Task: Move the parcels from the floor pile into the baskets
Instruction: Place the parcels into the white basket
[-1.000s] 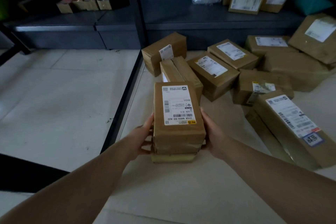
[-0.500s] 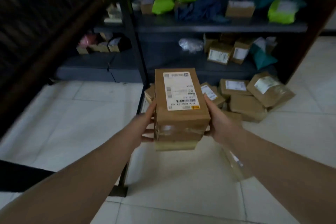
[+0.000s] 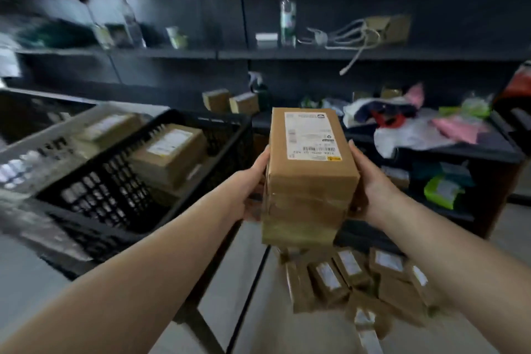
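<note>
**Mid-carry: stack of parcels up off the floor, basket off to the left**

So here the person has a small stack of brown parcels (image 3: 309, 178) clamped between both palms. The left hand (image 3: 253, 181) presses flat on the stack's left side, thumb along the top edge. The right hand (image 3: 370, 184) does the same on the right side, with its fingers wrapping under and behind the lower boxes, so it's a proper squeeze-and-carry hold. The top box shows a white shipping label (image 3: 311, 135). Looks like three boxes in the stack, but the lower ones are blurry, so don't quote me.

Below and a bit right of the hands, the rest of the floor pile (image 3: 359, 282) lies on the tiles. Left of the left hand, at roughly the same height, is a black mesh basket (image 3: 115, 181) with at least one labelled parcel (image 3: 169, 158) in it already. Further left there's a grey basket (image 3: 43, 149) holding another box. Dark shelves (image 3: 316, 54) with assorted clutter run behind everything.

My read: this is the transport step, with pickup done and drop-off not yet. Next move would be swinging the stack left over the black basket's rim and lowering it in beside the box already there. The stack is only held by side pressure, so the lower boxes could slip if the squeeze eases before it's set down.
</note>
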Tool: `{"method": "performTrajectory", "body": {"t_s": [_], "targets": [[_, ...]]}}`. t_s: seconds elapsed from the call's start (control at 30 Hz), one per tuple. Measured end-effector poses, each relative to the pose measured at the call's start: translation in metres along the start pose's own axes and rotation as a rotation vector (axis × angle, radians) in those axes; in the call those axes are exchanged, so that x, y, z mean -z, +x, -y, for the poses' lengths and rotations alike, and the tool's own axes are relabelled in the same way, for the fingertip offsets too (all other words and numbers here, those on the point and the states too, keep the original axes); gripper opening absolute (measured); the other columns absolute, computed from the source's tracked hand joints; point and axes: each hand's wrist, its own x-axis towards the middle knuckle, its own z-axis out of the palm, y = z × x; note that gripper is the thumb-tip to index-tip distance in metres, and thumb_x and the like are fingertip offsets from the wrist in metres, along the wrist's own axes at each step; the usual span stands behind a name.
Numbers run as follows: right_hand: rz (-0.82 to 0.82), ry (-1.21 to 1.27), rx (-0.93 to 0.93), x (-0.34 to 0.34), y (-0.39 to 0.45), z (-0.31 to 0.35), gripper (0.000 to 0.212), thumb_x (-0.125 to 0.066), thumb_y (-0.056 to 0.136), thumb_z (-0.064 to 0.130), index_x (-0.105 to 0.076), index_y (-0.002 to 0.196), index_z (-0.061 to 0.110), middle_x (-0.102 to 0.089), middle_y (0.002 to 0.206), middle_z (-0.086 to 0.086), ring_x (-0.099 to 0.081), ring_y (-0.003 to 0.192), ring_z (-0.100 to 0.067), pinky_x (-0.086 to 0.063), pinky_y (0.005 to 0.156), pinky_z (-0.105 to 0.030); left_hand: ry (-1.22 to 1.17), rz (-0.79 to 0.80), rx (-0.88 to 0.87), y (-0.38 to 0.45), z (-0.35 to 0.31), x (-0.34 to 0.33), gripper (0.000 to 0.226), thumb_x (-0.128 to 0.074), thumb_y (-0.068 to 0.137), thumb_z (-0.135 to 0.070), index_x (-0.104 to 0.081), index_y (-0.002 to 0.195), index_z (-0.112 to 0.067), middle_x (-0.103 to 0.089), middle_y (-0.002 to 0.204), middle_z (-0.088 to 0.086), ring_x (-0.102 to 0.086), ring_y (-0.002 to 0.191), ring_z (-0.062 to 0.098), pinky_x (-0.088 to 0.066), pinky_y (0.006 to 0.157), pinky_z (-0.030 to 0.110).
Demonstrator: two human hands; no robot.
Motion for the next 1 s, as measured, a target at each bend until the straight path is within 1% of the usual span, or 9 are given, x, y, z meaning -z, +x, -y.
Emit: {"method": "performTrajectory", "body": {"t_s": [0.17,0.27,0.37,0.53,0.7,0.8,0.87,0.93,1.0], "targets": [[0.135,-0.118,0.129,-0.071,-0.042,0.055,0.072,-0.064,0.036,0.086,-0.077,0.084,0.034,-0.075,0.088,-0.004,-0.068,0.089,-0.030,-0.053,0.079,-0.043,-0.103,-0.165,-0.107,-0.069,-0.053,0.061,0.110,-0.047,0.044,-0.094,-0.066,0.113,-0.011,-0.072,0.069,0.005,-0.067,0.089,0.039,-0.054,0.077,0.052],[0.181,-0.182,0.212,-0.116,-0.062,0.061,0.051,-0.054,0.054,0.086,-0.074,0.074,0.044,-0.074,0.072,0.005,-0.064,0.086,-0.026,-0.048,0.063,-0.036,-0.122,-0.255,-0.126,-0.100,-0.061,0.102,0.119,-0.045,0.032,-0.095,-0.062,0.118,-0.015,-0.067,0.052,0.005,-0.070,0.063,0.027,-0.058,0.064,0.045],[0.273,-0.186,0.190,-0.159,-0.074,0.050,0.049,-0.049,0.065,0.083,-0.074,0.076,0.043,-0.075,0.075,0.003,-0.064,0.090,-0.028,-0.050,0.069,-0.039,-0.109,-0.348,-0.132,-0.119,-0.052,0.144,0.110,-0.041,0.033,-0.098,-0.066,0.103,-0.015,-0.069,0.085,0.006,-0.066,0.087,0.031,-0.053,0.084,0.051],[0.291,-0.189,0.149,-0.234,-0.082,0.017,0.053,-0.047,0.068,0.081,-0.075,0.076,0.038,-0.075,0.080,-0.002,-0.063,0.088,-0.029,-0.049,0.072,-0.042,-0.038,-0.374,-0.097,-0.129,-0.028,0.225,0.112,-0.038,0.053,-0.095,-0.052,0.129,-0.014,-0.059,0.125,0.012,-0.055,0.112,0.036,-0.045,0.095,0.055],[0.313,-0.175,0.125,-0.317,-0.085,-0.009,0.052,-0.048,0.070,0.079,-0.076,0.080,0.037,-0.075,0.076,0.000,-0.067,0.084,-0.029,-0.051,0.068,-0.040,-0.046,-0.358,-0.106,-0.122,-0.008,0.310,0.106,-0.039,0.060,-0.091,-0.051,0.130,-0.011,-0.056,0.129,0.014,-0.054,0.115,0.038,-0.045,0.095,0.055],[0.378,-0.119,0.134,-0.365,-0.089,-0.020,0.047,-0.048,0.071,0.078,-0.075,0.083,0.041,-0.075,0.096,-0.002,-0.071,0.086,-0.028,-0.056,0.069,-0.041,-0.062,-0.355,-0.134,-0.118,-0.006,0.357,0.103,-0.041,0.060,-0.090,-0.055,0.124,-0.012,-0.061,0.119,0.012,-0.058,0.106,0.035,-0.048,0.092,0.054],[0.320,-0.109,0.150,-0.393,-0.086,-0.027,0.034,-0.051,0.068,0.078,-0.068,0.088,0.056,-0.065,0.121,-0.003,-0.060,0.108,-0.031,-0.049,0.090,-0.050,-0.074,-0.347,-0.154,-0.113,-0.008,0.385,0.096,-0.042,0.061,-0.090,-0.061,0.116,-0.013,-0.066,0.104,0.009,-0.062,0.092,0.030,-0.053,0.084,0.047],[0.226,-0.114,0.166,-0.416,-0.080,-0.031,0.066,-0.058,0.059,0.080,-0.048,0.121,0.059,-0.052,0.136,-0.005,-0.049,0.121,-0.034,-0.039,0.101,-0.055,-0.075,-0.332,-0.162,-0.104,-0.010,0.409,0.093,-0.042,0.062,-0.089,-0.063,0.114,-0.015,-0.066,0.099,0.007,-0.063,0.088,0.028,-0.054,0.081,0.044],[0.184,-0.109,0.148,-0.436,-0.067,-0.033,0.106,-0.064,0.049,0.080,-0.029,0.142,0.041,-0.048,0.140,-0.006,-0.046,0.124,-0.033,-0.035,0.104,-0.055,-0.057,-0.318,-0.159,-0.089,-0.013,0.431,0.099,-0.042,0.060,-0.090,-0.061,0.120,-0.014,-0.063,0.115,0.010,-0.060,0.104,0.033,-0.049,0.091,0.050]]}}
